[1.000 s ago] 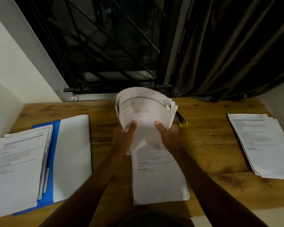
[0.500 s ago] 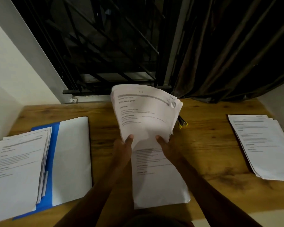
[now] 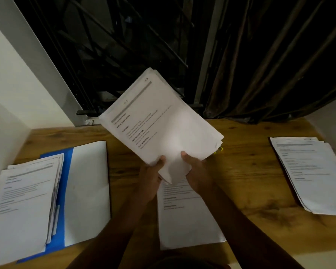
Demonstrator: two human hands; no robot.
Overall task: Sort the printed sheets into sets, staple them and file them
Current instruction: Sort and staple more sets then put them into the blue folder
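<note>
Held stack: a thick stack of printed sheets (image 3: pixel 163 121) is lifted above the wooden table (image 3: pixel 241 171), turned so that its top edge points up and to the right; the top page shows a grey bar and short headings.
Left hand: the left hand (image 3: pixel 150 177) grips the lower edge of the stack, thumb on the top page, the other fingers hidden under the paper.
Right hand: the right hand (image 3: pixel 197 171) grips the same lower edge just beside the left one, thumb on top, fingers curled below.
Sheets under the hands: one set of printed pages (image 3: pixel 188 220) lies flat on the table, in the middle, partly covered by the forearms.
Left pile: another pile of sheets (image 3: pixel 21 200) lies on an open blue folder (image 3: pixel 66 171) with a white inner flap, at the left side of the table.
Right pile: a third pile of pages (image 3: pixel 314 175) lies near the right edge, well apart from the hands.
Yellow object: something small and yellow (image 3: pixel 219 149) shows behind the held stack; I cannot tell what it is.
Background: a dark window with metal bars (image 3: pixel 114 45) and a dark curtain (image 3: pixel 270 65).
</note>
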